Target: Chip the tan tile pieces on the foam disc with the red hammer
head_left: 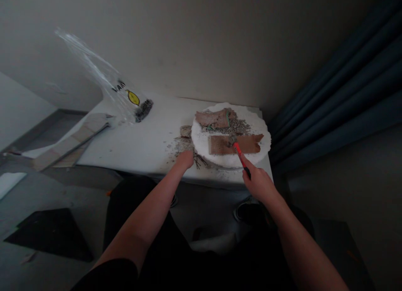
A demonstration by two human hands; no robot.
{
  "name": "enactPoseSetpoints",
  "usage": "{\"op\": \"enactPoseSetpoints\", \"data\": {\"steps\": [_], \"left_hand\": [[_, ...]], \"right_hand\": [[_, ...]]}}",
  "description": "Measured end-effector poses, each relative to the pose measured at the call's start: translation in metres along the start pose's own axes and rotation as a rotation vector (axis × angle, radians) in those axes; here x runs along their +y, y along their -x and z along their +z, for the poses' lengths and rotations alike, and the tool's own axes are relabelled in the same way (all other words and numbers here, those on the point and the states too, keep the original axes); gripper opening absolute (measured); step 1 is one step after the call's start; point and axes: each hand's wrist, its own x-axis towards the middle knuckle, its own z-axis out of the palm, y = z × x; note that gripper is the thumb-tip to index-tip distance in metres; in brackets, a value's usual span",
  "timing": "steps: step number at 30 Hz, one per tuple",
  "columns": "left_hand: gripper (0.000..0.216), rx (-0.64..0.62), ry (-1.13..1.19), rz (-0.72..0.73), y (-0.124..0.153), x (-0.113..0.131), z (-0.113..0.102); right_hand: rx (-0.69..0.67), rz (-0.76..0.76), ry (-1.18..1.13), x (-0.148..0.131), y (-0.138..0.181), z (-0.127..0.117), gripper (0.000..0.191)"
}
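Note:
My right hand [259, 183] is wrapped around the red and black handle of a hammer [239, 153]. Its greyish head rests over a brown, textured strip [249, 143] with a ragged right end. That strip lies on a white round board [201, 142] with a scalloped edge. Behind it on the board, a cracked brown piece [215, 118] sits among grey crumbs [238, 127]. My left hand [186, 159] is closed at the board's left edge, beside scattered grey debris and thin dark sticks [199, 160]. Whatever its fingers hold is hidden.
A clear plastic bag [116, 90] with a yellow lemon print and dark material at its bottom stands on the white table [150, 144]. Flat light boards [70, 146] jut from the table's left end. Dark curtains [342, 86] hang right; a black panel [53, 232] lies on the floor.

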Motion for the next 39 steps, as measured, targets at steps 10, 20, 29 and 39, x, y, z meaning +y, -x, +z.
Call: {"op": "enactPoseSetpoints", "data": {"steps": [10, 20, 29, 39], "left_hand": [[0.028, 0.034, 0.088, -0.052, -0.002, -0.006, -0.01], [0.013, 0.494, 0.87, 0.304, 0.0, 0.006, -0.052], [0.017, 0.359, 1.032, 0.522, 0.005, 0.059, -0.032], [0.013, 0.372, 0.936, 0.511, 0.003, 0.06, -0.033]], "right_hand": [[0.003, -0.018, -0.007, 0.002, -0.001, 0.002, 0.071], [0.002, -0.034, -0.003, -0.001, -0.003, 0.003, 0.071], [-0.009, -0.027, 0.005, 0.002, -0.004, 0.006, 0.071], [-0.009, -0.039, 0.005, 0.002, -0.003, 0.003, 0.071]]}}
